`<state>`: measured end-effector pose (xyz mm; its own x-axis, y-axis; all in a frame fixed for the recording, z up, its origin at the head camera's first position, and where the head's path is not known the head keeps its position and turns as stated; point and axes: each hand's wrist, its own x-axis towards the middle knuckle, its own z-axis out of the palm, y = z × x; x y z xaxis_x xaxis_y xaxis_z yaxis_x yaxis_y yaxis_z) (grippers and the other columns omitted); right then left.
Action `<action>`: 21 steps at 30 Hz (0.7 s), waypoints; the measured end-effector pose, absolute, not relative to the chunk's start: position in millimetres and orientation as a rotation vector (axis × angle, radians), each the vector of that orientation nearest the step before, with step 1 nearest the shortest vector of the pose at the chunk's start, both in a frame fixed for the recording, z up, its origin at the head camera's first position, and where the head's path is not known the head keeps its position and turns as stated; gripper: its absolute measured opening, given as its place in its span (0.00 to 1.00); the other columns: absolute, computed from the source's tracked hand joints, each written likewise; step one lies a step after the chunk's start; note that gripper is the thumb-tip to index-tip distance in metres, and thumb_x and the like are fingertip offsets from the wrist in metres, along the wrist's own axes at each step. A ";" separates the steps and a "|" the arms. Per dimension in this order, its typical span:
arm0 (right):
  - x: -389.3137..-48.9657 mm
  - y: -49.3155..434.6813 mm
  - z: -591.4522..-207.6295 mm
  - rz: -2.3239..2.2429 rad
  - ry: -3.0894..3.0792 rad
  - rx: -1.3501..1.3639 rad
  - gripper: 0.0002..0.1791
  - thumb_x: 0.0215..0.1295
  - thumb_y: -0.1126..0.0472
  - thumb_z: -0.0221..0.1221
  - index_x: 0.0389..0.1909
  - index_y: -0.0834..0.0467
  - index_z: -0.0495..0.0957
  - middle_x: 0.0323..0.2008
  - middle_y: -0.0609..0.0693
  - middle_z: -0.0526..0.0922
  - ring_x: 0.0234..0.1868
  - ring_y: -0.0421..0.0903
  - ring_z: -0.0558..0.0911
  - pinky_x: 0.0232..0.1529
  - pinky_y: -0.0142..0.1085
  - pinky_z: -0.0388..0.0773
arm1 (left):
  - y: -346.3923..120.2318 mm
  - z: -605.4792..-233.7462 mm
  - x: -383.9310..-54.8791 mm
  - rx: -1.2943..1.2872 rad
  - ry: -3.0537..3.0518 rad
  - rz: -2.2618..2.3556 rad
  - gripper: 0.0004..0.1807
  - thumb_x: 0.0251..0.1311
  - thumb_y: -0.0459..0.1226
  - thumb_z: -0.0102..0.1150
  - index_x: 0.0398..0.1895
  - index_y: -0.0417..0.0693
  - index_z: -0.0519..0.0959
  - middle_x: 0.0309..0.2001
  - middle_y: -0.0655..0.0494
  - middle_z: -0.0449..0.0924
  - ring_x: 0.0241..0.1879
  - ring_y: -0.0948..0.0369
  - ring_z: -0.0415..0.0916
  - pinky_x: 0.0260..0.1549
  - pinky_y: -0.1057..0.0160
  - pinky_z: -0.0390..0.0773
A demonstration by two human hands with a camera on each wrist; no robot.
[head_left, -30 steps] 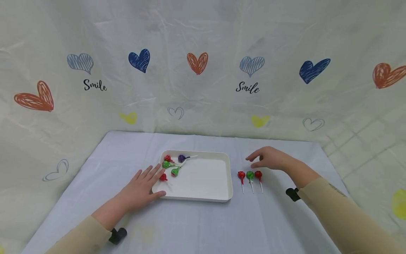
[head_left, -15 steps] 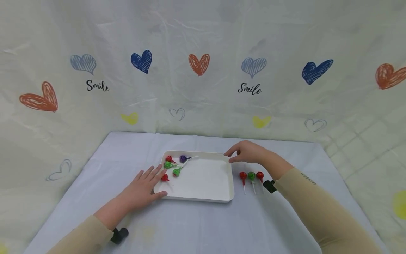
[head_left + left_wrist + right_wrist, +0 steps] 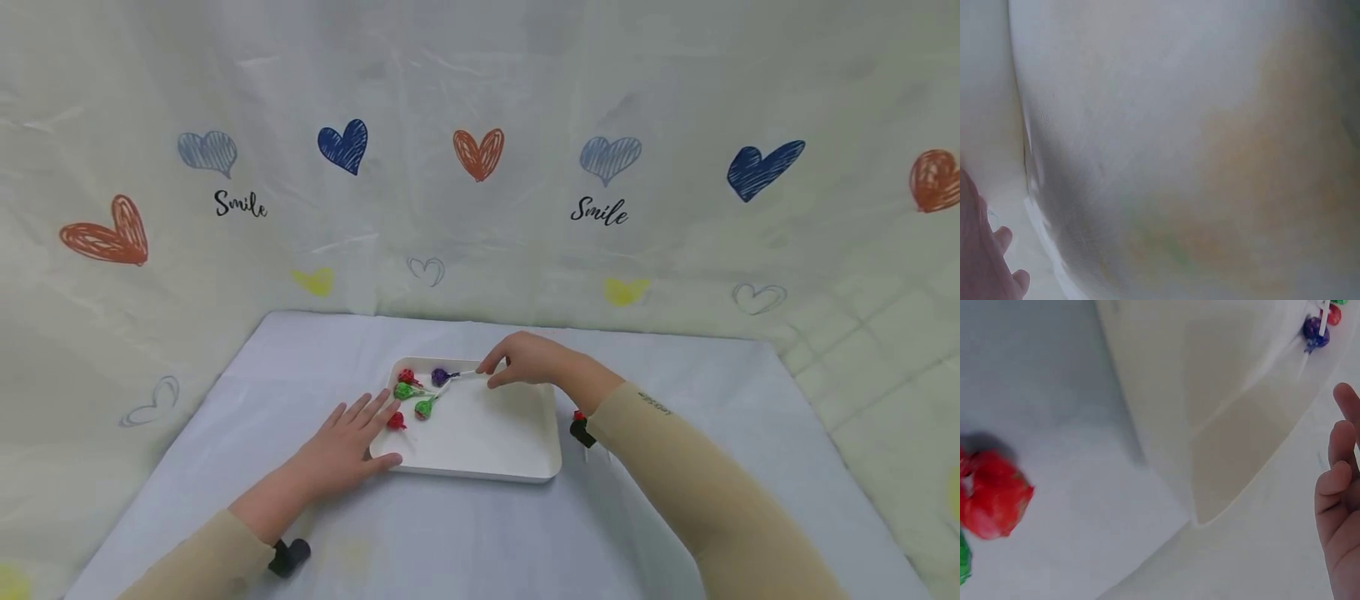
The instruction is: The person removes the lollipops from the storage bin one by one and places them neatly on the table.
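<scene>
Right hand [image 3: 527,358] has come in from the tray's far-right corner to over its interior; sleeve [image 3: 637,450] now hides most of the lollipops outside. Left hand [image 3: 341,446] unmoved.

White tray [image 3: 487,433] lies toward the far edge of the tabletop [image 3: 450,533], slightly nearer the left edge than the right. Inside, left end: purple lollipop [image 3: 439,377] by the tray's far rim, far red lollipop [image 3: 406,376], far green lollipop [image 3: 403,390], near green lollipop [image 3: 423,409], near red lollipop [image 3: 396,421].

Right grip: part open, thumb and forefinger bowed with a gap, nothing visibly held. Fingertips at the purple one's stick end; contact, I can't tell. Stick points toward the tabletop's right edge, so probably handy for pinching.

Left grip: wide open, fingers spread over the tray's left rim, holding nothing; I judge it steadies the tray.

Between tray and tabletop's right edge, my right wrist feed shows outer red lollipop [image 3: 997,495] and outer green lollipop [image 3: 963,559].
</scene>
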<state>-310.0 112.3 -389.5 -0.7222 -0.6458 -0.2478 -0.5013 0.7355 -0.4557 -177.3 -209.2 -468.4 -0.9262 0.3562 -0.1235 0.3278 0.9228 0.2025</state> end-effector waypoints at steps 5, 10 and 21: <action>-310.8 92.2 -392.1 -0.447 2.550 -0.940 0.18 0.62 0.51 0.68 0.53 0.46 0.85 0.48 0.43 0.86 0.40 0.43 0.78 0.41 0.37 0.78 | -207.7 -466.8 -177.2 0.542 2.939 0.273 0.51 0.59 0.70 0.51 0.80 0.58 0.49 0.80 0.56 0.41 0.77 0.45 0.40 0.71 0.36 0.42; -311.8 70.3 -397.3 -0.315 2.559 -1.021 0.17 0.63 0.51 0.68 0.53 0.45 0.85 0.52 0.42 0.85 0.51 0.44 0.80 0.53 0.38 0.76 | -207.8 -466.0 -176.9 0.544 2.940 0.277 0.51 0.59 0.69 0.52 0.80 0.56 0.51 0.80 0.54 0.43 0.77 0.44 0.41 0.70 0.34 0.43; -302.5 28.6 -404.5 -0.161 2.529 -1.120 0.19 0.62 0.54 0.69 0.55 0.41 0.84 0.52 0.38 0.84 0.56 0.41 0.78 0.62 0.39 0.73 | -209.0 -465.8 -177.1 0.559 2.937 0.251 0.51 0.59 0.69 0.51 0.80 0.57 0.51 0.80 0.56 0.42 0.77 0.46 0.42 0.71 0.36 0.45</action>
<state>-302.5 28.6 -404.5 -0.6162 -0.7339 -0.2856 -0.6918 0.6778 -0.2490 -177.1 -209.0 -465.8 -0.9210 0.3747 -0.1068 0.3512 0.9171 0.1889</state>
